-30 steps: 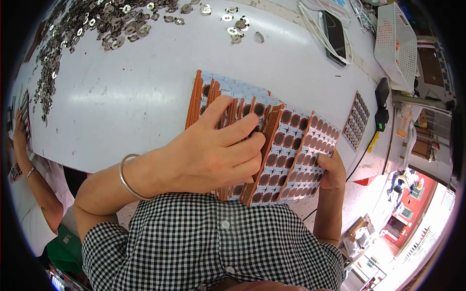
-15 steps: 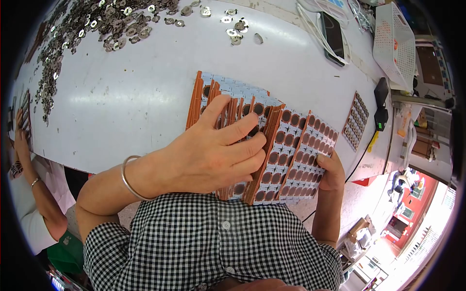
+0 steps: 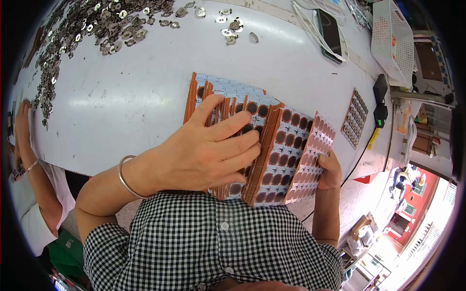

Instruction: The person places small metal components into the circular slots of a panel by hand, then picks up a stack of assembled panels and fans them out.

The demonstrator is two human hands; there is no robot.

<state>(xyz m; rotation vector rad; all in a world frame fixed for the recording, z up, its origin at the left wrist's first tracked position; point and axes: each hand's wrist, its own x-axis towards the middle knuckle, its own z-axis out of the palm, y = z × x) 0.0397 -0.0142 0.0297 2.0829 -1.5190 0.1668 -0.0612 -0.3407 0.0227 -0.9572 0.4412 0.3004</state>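
A fanned stack of circuit board panels (image 3: 274, 167), white with orange edges and rows of dark round pads, leans in front of my checkered shirt. Across its left part lies my left hand (image 3: 213, 148), fingers spread and bent over the panels, holding them; the fingertips press among the panel edges. At the stack's right edge, my right hand (image 3: 331, 170) pinches one panel (image 3: 318, 155) with its thumb in front. The fingers behind that panel are hidden.
Many small metal clips (image 3: 121, 29) lie heaped at the upper left, several more (image 3: 232, 29) farther right. A phone (image 3: 330, 36) with white cable, a white basket (image 3: 392, 43) and another panel (image 3: 355, 118) lie right. At far left is another person's arm (image 3: 41, 184).
The right-hand panel has tilted away from the ones beside it, opening a wider gap. My left hand and the stack have shifted slightly left. The other person's hand has moved.
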